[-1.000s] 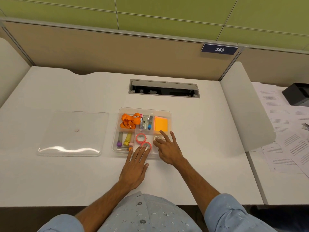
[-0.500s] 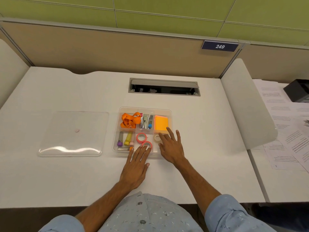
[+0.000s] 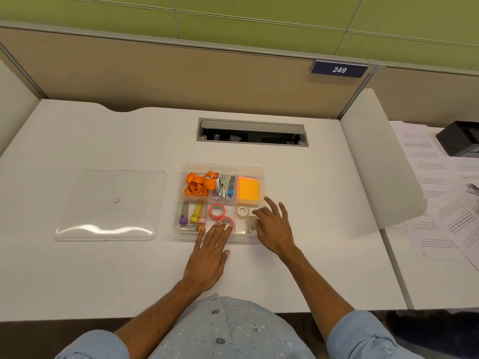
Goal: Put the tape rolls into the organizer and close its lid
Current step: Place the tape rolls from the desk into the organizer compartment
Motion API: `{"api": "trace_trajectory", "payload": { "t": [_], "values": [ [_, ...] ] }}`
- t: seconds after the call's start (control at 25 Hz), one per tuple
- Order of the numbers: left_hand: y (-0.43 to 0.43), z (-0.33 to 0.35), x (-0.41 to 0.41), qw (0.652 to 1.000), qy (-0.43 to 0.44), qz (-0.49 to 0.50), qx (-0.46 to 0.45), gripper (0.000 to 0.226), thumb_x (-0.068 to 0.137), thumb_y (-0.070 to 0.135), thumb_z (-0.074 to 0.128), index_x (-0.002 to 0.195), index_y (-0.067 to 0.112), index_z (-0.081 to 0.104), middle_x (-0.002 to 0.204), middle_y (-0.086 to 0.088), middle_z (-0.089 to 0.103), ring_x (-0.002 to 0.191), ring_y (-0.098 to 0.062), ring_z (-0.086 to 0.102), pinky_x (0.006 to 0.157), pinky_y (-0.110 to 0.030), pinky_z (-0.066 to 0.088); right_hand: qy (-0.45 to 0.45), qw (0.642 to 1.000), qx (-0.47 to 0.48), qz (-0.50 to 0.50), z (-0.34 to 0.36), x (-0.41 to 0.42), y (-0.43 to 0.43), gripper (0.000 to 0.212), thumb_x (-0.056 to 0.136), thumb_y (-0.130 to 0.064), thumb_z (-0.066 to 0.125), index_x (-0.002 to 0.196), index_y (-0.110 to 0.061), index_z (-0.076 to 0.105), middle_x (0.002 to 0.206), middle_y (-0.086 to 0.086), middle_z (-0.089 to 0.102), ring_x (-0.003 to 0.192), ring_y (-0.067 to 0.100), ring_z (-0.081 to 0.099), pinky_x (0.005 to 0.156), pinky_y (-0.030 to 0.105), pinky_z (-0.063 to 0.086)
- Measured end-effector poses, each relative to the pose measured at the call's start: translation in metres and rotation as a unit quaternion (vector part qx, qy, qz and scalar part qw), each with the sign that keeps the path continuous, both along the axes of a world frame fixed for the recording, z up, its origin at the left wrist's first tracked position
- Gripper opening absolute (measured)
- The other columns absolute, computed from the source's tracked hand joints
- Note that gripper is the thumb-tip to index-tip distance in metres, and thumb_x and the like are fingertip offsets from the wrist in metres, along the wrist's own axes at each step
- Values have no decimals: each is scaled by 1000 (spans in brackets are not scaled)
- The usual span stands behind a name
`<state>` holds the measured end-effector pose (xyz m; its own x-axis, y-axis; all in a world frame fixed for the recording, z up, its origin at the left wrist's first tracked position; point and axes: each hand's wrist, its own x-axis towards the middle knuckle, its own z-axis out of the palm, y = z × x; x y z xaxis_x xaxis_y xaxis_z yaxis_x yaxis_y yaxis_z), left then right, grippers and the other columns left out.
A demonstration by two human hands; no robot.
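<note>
A clear organizer [image 3: 261, 169] sits mid-desk without its lid. In its front compartments lie two pink tape rolls [image 3: 217, 210] [image 3: 226, 221], a white roll [image 3: 242, 211] and a clear roll [image 3: 251, 224]. My left hand [image 3: 209, 252] lies flat at the organizer's front edge, its fingertips touching the nearer pink roll. Spread open at the right front corner is my right hand [image 3: 272, 224], fingers just beside the clear roll, holding nothing. The clear lid [image 3: 111, 206] lies flat on the desk to the left of the organizer.
The back compartments hold an orange lanyard [image 3: 199, 183], a stapler and clips [image 3: 225, 186] and orange sticky notes [image 3: 248, 189]; markers [image 3: 195, 216] lie front left. A cable slot [image 3: 252, 132] is behind. A white divider [image 3: 375, 161], printed papers [image 3: 440, 193] and a black device [image 3: 460, 137] are on the right.
My right hand has slid right, off the white roll, uncovering the white and clear rolls. The left hand has stayed on the near pink roll.
</note>
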<state>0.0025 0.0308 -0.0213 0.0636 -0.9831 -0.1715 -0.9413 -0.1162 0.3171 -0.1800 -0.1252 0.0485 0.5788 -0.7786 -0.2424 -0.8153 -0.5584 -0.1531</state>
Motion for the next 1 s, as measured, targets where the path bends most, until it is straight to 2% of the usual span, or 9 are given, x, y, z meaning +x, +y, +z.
{"api": "trace_trajectory", "payload": {
  "t": [0.2, 0.32, 0.52, 0.64, 0.72, 0.84, 1.0],
  "values": [
    [0, 0, -1, 1000, 0, 2, 2, 67, 112, 50, 31, 169, 28, 5, 179, 2, 3, 167, -20, -1, 137, -56, 1, -8, 1000, 11, -17, 4, 1, -6, 33, 106, -40, 56, 135, -29, 69, 160, -9, 54, 167, 16, 19, 138, 49, 7],
    [0, 1, -1, 1000, 6, 2, -10, 67, 111, 48, 36, 169, 26, 10, 179, 1, 8, 167, -22, 5, 136, -57, 4, 6, 1000, 10, -16, 4, 3, -6, 30, 105, -40, 60, 132, -28, 68, 163, -8, 51, 167, 17, 19, 138, 49, 7],
    [0, 2, -1, 1000, 6, 2, -16, 66, 111, 48, 38, 168, 24, 13, 178, 0, 10, 166, -23, 7, 136, -57, 5, -7, 1000, -10, -23, 6, 7, -13, 20, 106, -33, 60, 124, -26, 67, 150, -7, 64, 165, 18, 25, 138, 48, 10],
    [1, 1, -2, 1000, -7, 1, -12, 67, 111, 48, 36, 169, 24, 11, 178, 0, 9, 166, -22, 4, 136, -55, 0, -48, 995, -17, -82, 10, 20, -17, 19, 108, -32, 55, 119, -25, 69, 135, -6, 74, 163, 19, 27, 137, 50, 11],
    [0, 1, -2, 1000, -10, 1, -5, 67, 112, 49, 33, 169, 26, 7, 179, 2, 4, 166, -20, 0, 136, -53, -5, -58, 988, -13, -139, 12, 34, -16, 20, 108, -33, 54, 117, -24, 70, 130, -5, 76, 164, 23, 26, 135, 57, 7],
    [-1, 2, -2, 1000, -7, 3, 0, 67, 112, 50, 32, 169, 27, 5, 179, 3, 1, 166, -20, -2, 135, -53, -7, -40, 978, 6, -202, 11, 52, -11, 25, 109, -39, 55, 123, -24, 71, 139, 1, 72, 165, 27, 23, 134, 63, 1],
    [-1, 4, -3, 1000, 4, 8, -17, 67, 110, 48, 43, 168, 24, 19, 177, -1, 15, 165, -25, 12, 135, -57, 5, -27, 978, 30, -204, 2, 53, -4, 40, 112, -50, 44, 135, -25, 66, 152, 4, 64, 167, 28, 18, 136, 60, 1]
  ]
}}
